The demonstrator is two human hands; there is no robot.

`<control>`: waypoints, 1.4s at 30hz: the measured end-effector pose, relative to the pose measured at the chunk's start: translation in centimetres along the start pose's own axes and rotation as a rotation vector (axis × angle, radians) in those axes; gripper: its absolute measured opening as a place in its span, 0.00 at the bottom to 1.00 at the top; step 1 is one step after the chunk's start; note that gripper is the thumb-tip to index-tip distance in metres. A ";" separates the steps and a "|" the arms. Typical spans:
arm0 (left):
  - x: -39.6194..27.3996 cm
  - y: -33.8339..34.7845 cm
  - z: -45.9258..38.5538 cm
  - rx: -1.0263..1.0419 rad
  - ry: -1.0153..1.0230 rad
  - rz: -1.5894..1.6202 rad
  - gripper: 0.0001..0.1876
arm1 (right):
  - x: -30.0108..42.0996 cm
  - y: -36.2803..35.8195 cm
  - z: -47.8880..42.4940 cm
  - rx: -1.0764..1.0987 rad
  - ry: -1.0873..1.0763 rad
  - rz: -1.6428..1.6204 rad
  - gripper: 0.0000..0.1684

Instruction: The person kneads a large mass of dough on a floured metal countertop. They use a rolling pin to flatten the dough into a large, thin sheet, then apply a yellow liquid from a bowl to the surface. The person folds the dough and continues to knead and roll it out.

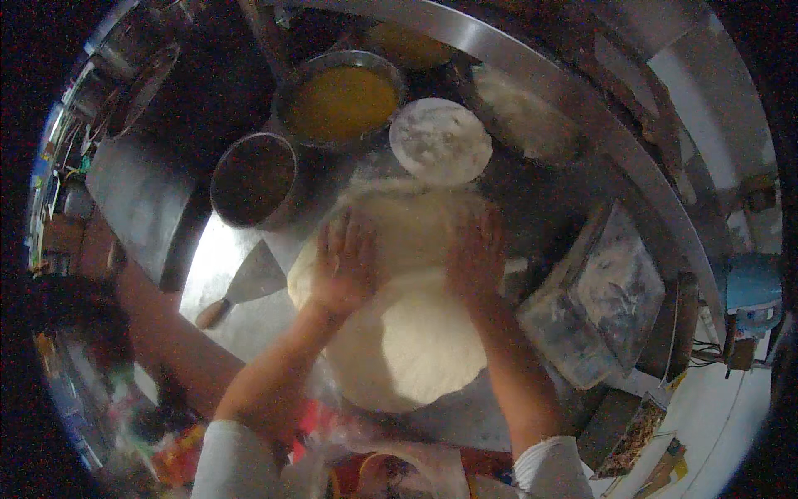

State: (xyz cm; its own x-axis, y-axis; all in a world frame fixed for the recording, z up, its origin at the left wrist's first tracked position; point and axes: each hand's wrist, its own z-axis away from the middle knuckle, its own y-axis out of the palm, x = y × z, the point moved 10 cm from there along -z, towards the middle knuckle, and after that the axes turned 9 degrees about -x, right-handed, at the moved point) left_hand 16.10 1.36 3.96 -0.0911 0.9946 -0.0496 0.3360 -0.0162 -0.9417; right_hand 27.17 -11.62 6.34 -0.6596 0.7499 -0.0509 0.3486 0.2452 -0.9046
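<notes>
A large sheet of pale dough (pixel 430 349) lies on the metal worktop before me, with a fold or raised edge across its middle. My left hand (pixel 346 265) rests flat on the dough's left part, fingers pointing away from me. On the right part of the dough lies my right hand (pixel 477 256), its fingers blurred and also pointing away. Neither hand holds anything. Left of the dough is a dough scraper (pixel 257 273) with a wide flat blade and a wooden handle.
Beyond the dough stand a dark round pot (pixel 252 181), a bowl of yellow liquid (pixel 343 103) and a white plate (pixel 441 142) dusted with what looks like flour. At right sits a clear plastic container (pixel 561 337) beside white powder. A metal rim (pixel 499 40) curves along the far side.
</notes>
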 end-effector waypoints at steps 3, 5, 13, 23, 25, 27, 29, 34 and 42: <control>1.0 -0.4 -5.1 -0.148 -0.007 -0.041 0.33 | -2.8 3.2 -3.0 -0.029 0.061 0.014 0.19; 1.3 -0.8 -6.3 -0.242 0.001 -0.005 0.33 | -4.8 1.3 -4.0 -0.335 0.151 -0.176 0.17; 0.9 -0.2 -5.5 -0.201 -0.102 -0.107 0.35 | -3.0 2.8 -4.0 -0.073 -0.090 0.168 0.23; -5.1 -5.2 10.3 0.095 -0.134 0.302 0.30 | 1.0 -4.8 12.3 0.207 0.030 -0.205 0.26; -3.4 -5.1 11.2 0.114 -0.229 0.422 0.20 | 1.2 -5.1 11.3 0.287 -0.003 -0.191 0.21; -1.3 -5.8 8.4 -0.078 -0.288 0.424 0.15 | 0.6 -4.5 7.7 0.270 0.033 -0.297 0.15; -2.1 -5.4 5.6 -0.007 -0.225 0.259 0.24 | -0.1 -4.4 5.6 -0.059 -0.022 -0.345 0.18; -3.7 -3.2 8.1 0.195 -0.211 0.192 0.37 | 3.0 -3.7 6.9 0.080 -0.059 -0.338 0.28; -8.2 -5.4 16.8 0.382 -0.103 0.360 0.40 | 3.8 -6.8 18.4 0.314 0.012 -0.311 0.37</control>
State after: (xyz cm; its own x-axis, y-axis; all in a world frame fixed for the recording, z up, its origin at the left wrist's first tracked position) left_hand -0.70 -8.39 3.83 -0.1311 0.9043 -0.4062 -0.0009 -0.4098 -0.9122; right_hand 10.00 -21.72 4.51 -0.6929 0.6774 0.2470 -0.0858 0.2627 -0.9610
